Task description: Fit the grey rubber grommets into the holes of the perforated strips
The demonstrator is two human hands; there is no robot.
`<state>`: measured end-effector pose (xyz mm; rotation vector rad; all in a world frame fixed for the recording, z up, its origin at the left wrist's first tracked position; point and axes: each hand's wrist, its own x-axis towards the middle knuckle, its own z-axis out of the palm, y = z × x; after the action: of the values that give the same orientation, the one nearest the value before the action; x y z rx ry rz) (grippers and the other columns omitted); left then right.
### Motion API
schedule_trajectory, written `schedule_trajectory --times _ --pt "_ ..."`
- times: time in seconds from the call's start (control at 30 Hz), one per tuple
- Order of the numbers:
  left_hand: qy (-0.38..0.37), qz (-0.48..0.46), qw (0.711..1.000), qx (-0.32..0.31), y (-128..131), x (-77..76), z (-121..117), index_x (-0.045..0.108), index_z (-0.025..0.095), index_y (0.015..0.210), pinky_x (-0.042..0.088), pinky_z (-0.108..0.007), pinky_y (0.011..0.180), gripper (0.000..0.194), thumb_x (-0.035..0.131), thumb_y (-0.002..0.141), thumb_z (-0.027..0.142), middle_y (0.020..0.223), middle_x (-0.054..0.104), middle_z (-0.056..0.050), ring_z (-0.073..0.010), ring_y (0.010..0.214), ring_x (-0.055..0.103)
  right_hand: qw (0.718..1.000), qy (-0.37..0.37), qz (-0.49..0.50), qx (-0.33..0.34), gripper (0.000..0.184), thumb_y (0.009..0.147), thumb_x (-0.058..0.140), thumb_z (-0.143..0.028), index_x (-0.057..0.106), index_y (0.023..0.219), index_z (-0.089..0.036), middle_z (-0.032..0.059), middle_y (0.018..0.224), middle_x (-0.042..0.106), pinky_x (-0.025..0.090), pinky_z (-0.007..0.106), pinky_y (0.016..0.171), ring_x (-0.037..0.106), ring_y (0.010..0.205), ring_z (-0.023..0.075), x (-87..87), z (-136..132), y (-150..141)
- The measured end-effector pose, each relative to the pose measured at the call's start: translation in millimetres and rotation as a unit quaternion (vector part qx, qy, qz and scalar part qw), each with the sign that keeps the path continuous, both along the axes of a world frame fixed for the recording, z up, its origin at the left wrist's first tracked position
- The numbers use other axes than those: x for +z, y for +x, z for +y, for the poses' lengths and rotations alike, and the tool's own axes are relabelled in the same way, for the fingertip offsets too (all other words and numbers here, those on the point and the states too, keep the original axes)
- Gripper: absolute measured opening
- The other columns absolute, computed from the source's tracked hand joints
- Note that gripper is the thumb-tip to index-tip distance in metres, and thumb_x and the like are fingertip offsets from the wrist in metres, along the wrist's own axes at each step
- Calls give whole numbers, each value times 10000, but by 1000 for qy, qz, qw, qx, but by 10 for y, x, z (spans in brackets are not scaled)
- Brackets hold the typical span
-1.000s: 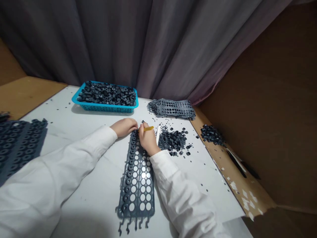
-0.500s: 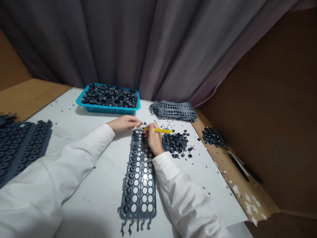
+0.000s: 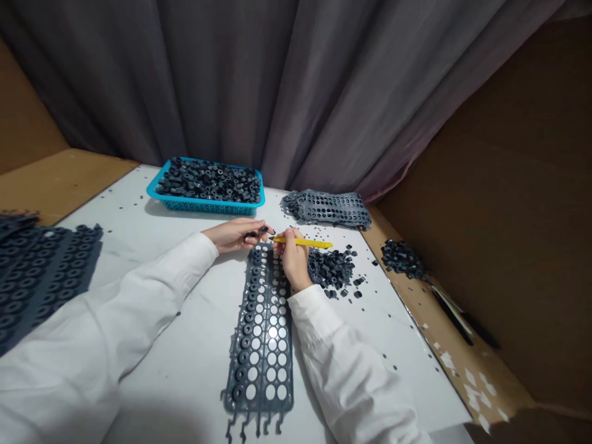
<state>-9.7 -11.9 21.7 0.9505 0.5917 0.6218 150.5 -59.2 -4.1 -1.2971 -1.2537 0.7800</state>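
My left hand (image 3: 237, 235) is closed on small dark rubber pieces (image 3: 264, 229) at its fingertips, above the far end of a moulded grey rubber sheet (image 3: 261, 354). In my right hand (image 3: 294, 259) is a slim yellow pen-shaped tool (image 3: 308, 243), gripped like a pencil. Its dark tip points left and is close to the left fingertips; contact I cannot tell. Thick rings fill the sheet's left column, while most other positions are round holes showing white table. Right of my right hand lies a heap of small dark pieces (image 3: 332, 269).
A blue basket (image 3: 208, 208) full of dark pieces stands at the back. Perforated grey sheets (image 3: 335, 208) are stacked behind the heap. Ringed sheets (image 3: 50, 271) lie at left. At right are another dark pile (image 3: 401, 258), a long slender tool (image 3: 451, 313) and white scraps (image 3: 476, 391).
My left hand has turned, its fingers opening out somewhat so that more dark pieces show in it. The yellow tool stays in my right hand near them. The view has shifted slightly.
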Motion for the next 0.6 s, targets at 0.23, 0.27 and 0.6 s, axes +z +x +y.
schedule_trajectory --times 0.23,0.27,0.6 --pt "-17 -10 1000 0 -21 -53 19 601 80 816 228 -134 384 198 587 814 277 720 531 -40 -26 471 319 1000 -31 3 -4 364 860 329 -446 496 654 -195 -29 481 518 416 228 457 501 438 121 -31 9 -12" --pt "-16 -10 1000 -1 -24 -57 22 594 82 801 227 -131 382 191 584 814 272 721 531 -39 -24 469 323 999 -39 2 -3 362 854 337 -443 496 644 -195 -29 476 520 413 227 452 498 432 120 -40 10 -11" --pt "43 174 982 58 -51 -150 108 565 117 719 343 -183 413 106 477 663 97 626 539 -20 -86 492 478 995 -75 -48 38 327 816 429 -398 491 567 -195 -45 411 498 387 218 428 482 381 112 -178 45 8"
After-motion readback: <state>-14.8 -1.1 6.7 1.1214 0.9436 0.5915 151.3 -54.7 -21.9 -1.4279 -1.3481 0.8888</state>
